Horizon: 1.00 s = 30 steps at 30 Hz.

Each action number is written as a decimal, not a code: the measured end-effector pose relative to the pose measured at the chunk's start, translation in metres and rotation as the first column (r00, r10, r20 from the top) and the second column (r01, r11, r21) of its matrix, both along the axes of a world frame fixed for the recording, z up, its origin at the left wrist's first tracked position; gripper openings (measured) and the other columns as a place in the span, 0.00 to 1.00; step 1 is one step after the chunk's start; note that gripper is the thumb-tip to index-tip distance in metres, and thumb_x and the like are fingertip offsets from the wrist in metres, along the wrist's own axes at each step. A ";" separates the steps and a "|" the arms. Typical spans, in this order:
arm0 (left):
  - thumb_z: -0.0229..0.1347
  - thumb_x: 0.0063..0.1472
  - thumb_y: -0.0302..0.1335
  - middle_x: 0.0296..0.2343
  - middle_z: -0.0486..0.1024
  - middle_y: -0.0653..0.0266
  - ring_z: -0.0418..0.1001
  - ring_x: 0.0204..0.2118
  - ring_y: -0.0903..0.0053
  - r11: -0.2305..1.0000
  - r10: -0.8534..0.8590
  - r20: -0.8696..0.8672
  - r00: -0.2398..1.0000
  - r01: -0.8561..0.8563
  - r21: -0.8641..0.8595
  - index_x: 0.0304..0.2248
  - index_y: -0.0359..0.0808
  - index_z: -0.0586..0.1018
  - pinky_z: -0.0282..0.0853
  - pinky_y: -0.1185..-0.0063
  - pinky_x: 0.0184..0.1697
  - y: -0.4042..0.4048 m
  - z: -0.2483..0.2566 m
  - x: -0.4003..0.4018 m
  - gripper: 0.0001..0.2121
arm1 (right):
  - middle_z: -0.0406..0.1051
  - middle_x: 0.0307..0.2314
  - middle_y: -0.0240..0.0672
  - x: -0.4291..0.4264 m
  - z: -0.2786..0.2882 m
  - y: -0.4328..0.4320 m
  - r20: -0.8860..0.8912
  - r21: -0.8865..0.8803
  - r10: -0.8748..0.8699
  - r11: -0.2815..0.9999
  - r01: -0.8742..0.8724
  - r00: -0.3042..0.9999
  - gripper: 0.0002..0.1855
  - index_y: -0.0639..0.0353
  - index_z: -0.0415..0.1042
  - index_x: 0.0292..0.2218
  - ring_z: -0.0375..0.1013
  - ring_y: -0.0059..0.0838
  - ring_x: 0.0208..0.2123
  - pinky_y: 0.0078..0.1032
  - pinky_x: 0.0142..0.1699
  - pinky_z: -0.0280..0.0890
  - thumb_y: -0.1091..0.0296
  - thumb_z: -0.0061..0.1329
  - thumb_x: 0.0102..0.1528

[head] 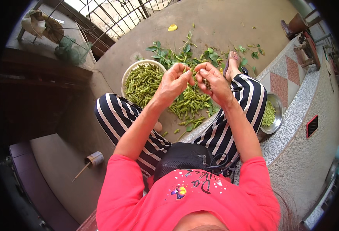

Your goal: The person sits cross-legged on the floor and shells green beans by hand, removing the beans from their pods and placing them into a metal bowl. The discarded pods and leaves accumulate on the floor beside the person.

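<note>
Both hands meet above a pile of green soybean pods (pixel 191 101) on the floor. My left hand (pixel 173 80) pinches a green bean pod (pixel 192 69) between thumb and fingers. The fingertips of my right hand (pixel 215 82) close on the pod's other side, and darker brownish pieces (pixel 206 83), perhaps pods or husks, sit within its curled fingers. Left of the pile, a pale round basin (pixel 124 75) is heaped with pods. Beyond my right knee, a metal bowl (pixel 279 117) contains light green shelled beans (pixel 269 114).
Leafy bean stems (pixel 169 55) lie beyond the pile, with a yellow leaf (pixel 172 27) farther out. A tiled step (pixel 279 86) runs along the right; a phone (pixel 312 126) rests on the ledge. A can (pixel 96 158) with a stick lies at left, and a metal grille (pixel 114 17) stands ahead.
</note>
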<state>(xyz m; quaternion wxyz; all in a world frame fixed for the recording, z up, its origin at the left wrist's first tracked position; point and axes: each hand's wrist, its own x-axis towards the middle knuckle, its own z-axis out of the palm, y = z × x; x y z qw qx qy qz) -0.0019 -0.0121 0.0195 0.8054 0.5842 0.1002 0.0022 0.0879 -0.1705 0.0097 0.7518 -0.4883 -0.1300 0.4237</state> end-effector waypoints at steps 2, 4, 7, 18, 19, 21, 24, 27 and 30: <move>0.49 0.65 0.31 0.23 0.72 0.69 0.55 0.15 0.94 1.000 0.003 -0.011 1.000 -0.003 0.023 0.39 0.37 0.67 0.47 0.92 0.17 -0.001 0.003 0.001 0.08 | 0.63 0.19 0.22 -0.003 0.000 0.002 0.033 -0.022 0.035 0.999 -0.034 0.999 0.08 0.56 0.65 0.37 0.56 0.09 0.15 0.09 0.17 0.47 0.61 0.41 0.63; 0.49 0.65 0.30 0.22 0.72 0.70 0.57 0.16 0.95 0.995 0.014 0.031 0.999 -0.017 0.102 0.37 0.37 0.68 0.49 0.92 0.18 -0.002 -0.001 0.001 0.06 | 0.63 0.19 0.21 -0.005 0.000 0.005 0.085 -0.041 0.070 0.997 -0.066 0.994 0.09 0.55 0.64 0.35 0.55 0.08 0.14 0.10 0.17 0.47 0.61 0.42 0.63; 0.51 0.64 0.27 0.22 0.72 0.72 0.66 0.25 0.90 0.952 0.021 0.112 0.993 -0.054 0.300 0.35 0.33 0.71 0.62 0.88 0.26 0.000 -0.015 0.002 0.06 | 0.59 0.18 0.20 -0.004 -0.002 0.002 0.140 -0.089 0.073 0.994 -0.060 0.987 0.08 0.54 0.63 0.32 0.53 0.08 0.14 0.10 0.17 0.47 0.63 0.42 0.63; 0.49 0.63 0.22 0.25 0.75 0.68 0.70 0.29 0.87 0.865 0.083 0.194 0.977 -0.168 0.473 0.37 0.28 0.73 0.66 0.86 0.32 -0.002 0.002 -0.001 0.06 | 0.63 0.24 0.26 -0.003 0.002 0.004 -0.140 0.096 0.001 0.995 0.013 0.990 0.07 0.57 0.65 0.34 0.62 0.13 0.18 0.10 0.17 0.52 0.66 0.38 0.63; 0.48 0.64 0.24 0.26 0.75 0.69 0.69 0.28 0.88 0.876 0.081 0.181 0.980 -0.157 0.456 0.37 0.29 0.73 0.65 0.86 0.31 -0.003 0.004 -0.001 0.06 | 0.64 0.23 0.26 -0.004 0.002 0.003 -0.132 0.079 -0.014 0.997 0.025 0.991 0.07 0.56 0.65 0.34 0.63 0.13 0.19 0.10 0.17 0.52 0.66 0.39 0.63; 0.48 0.65 0.25 0.26 0.74 0.70 0.67 0.27 0.89 0.916 0.096 0.196 0.976 -0.164 0.367 0.38 0.30 0.73 0.63 0.88 0.30 -0.003 -0.002 0.000 0.07 | 0.64 0.22 0.24 -0.003 0.002 0.004 -0.042 0.062 0.024 0.998 -0.022 0.999 0.07 0.56 0.65 0.34 0.61 0.12 0.18 0.09 0.16 0.50 0.65 0.39 0.63; 0.49 0.65 0.25 0.25 0.74 0.71 0.65 0.26 0.91 0.922 0.091 0.161 0.983 -0.145 0.359 0.39 0.31 0.72 0.60 0.89 0.28 -0.001 -0.002 -0.002 0.07 | 0.64 0.21 0.21 -0.006 -0.001 0.005 0.039 0.047 0.051 0.997 -0.053 0.998 0.08 0.55 0.66 0.35 0.56 0.07 0.15 0.09 0.17 0.47 0.62 0.42 0.63; 0.50 0.64 0.24 0.25 0.75 0.68 0.70 0.28 0.89 0.887 0.089 0.184 0.979 -0.161 0.432 0.38 0.29 0.72 0.65 0.88 0.32 -0.004 0.002 -0.002 0.07 | 0.62 0.19 0.18 -0.006 -0.002 0.005 0.174 0.003 0.006 1.000 -0.007 0.985 0.09 0.57 0.69 0.34 0.54 0.05 0.16 0.09 0.19 0.48 0.62 0.44 0.62; 0.52 0.62 0.22 0.25 0.75 0.67 0.72 0.29 0.87 0.810 0.073 0.224 0.972 -0.189 0.555 0.37 0.28 0.72 0.68 0.85 0.33 -0.005 -0.001 -0.002 0.06 | 0.62 0.20 0.18 -0.006 -0.001 0.003 0.276 -0.052 -0.020 0.998 0.036 0.961 0.10 0.59 0.69 0.33 0.55 0.06 0.19 0.10 0.23 0.51 0.63 0.45 0.62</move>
